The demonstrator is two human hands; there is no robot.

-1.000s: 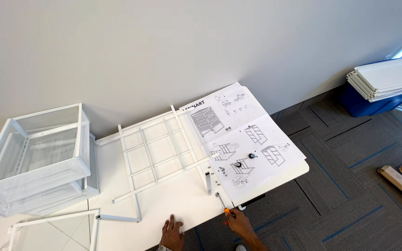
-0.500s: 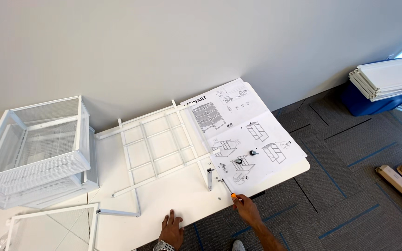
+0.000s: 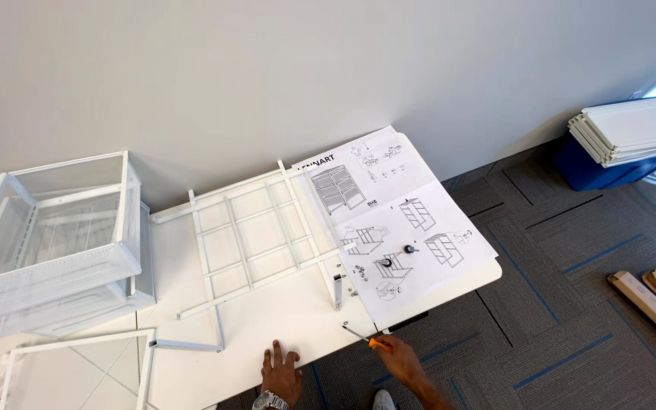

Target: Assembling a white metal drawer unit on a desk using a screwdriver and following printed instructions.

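2 hands at the lower edge of the view

The left hand (image 3: pixel 280 370) is laid flat, palm down, with fingers spread and pointing away from the body; a watch is worn on its wrist. The right hand (image 3: pixel 400 358) is extended forward and to the right of it, the forearm angled in from the lower right, and its fingers are closed in a grip around a slim tool's orange handle.

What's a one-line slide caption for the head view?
Right hand holds an orange-handled screwdriver at the white table edge; left hand flat beside a white wire frame and instruction sheet.
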